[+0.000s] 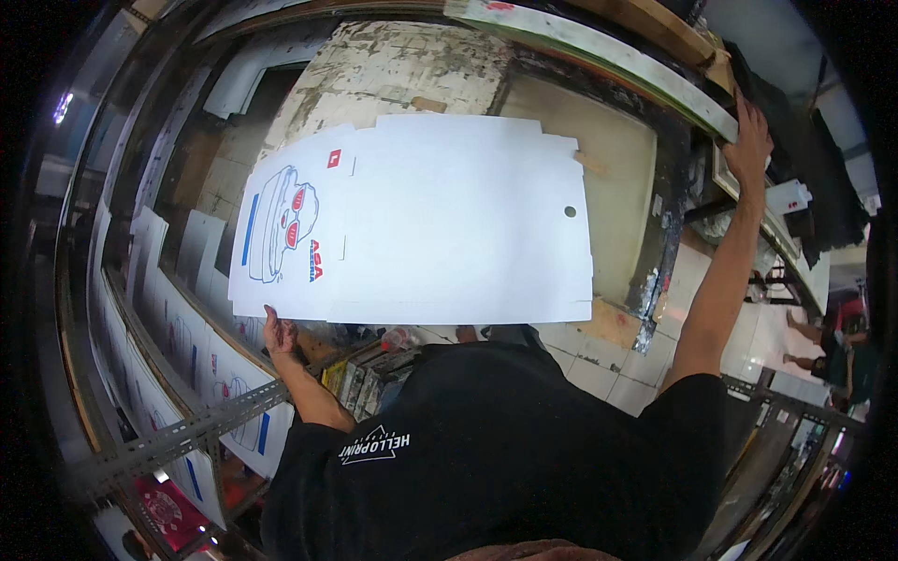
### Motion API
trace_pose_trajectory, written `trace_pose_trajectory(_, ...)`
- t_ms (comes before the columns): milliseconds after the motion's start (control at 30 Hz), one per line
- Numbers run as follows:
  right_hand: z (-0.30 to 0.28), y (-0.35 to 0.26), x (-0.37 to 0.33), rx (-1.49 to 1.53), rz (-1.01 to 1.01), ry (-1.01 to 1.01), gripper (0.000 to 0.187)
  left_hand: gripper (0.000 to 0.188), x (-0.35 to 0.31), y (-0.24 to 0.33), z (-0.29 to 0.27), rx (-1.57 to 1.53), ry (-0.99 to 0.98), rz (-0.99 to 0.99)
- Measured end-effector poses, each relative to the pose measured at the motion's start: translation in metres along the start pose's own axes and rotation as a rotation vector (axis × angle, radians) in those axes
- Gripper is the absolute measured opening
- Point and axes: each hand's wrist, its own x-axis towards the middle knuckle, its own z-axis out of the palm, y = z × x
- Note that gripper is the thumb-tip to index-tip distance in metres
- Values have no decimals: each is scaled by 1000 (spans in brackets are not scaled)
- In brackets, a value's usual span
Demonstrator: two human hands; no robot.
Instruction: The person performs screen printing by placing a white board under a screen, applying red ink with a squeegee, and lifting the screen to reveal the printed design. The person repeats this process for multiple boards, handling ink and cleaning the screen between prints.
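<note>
Flatly, the smooth, notched card [458, 224] is pinched by the left hand [281, 338] over the scuffed table [402, 61]; the long beam [645, 75] is touched by the right hand [751, 140], whose closure cannot be told.

White cardboard sheet [458, 220] with blue-and-red print [285, 224], black shirt [524, 439] with white lettering [376, 446]
</note>
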Motion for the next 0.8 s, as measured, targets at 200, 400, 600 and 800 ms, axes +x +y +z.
trace_pose_trajectory(200,28,18,0,45,-83,89,84,33,-7,32,-57,192,129,43)
trace_pose_trajectory(400,22,20,-10,45,-106,118,88,36,-6,50,-19,161,156,76)
trace_pose_trajectory(600,-16,-24,-10,60,0,-55,83,34,35,39,-2,291,206,-54)
trace_pose_trajectory(800,-9,-15,-12,42,-4,-48,90,34,79,-7,11,286,31,-210)
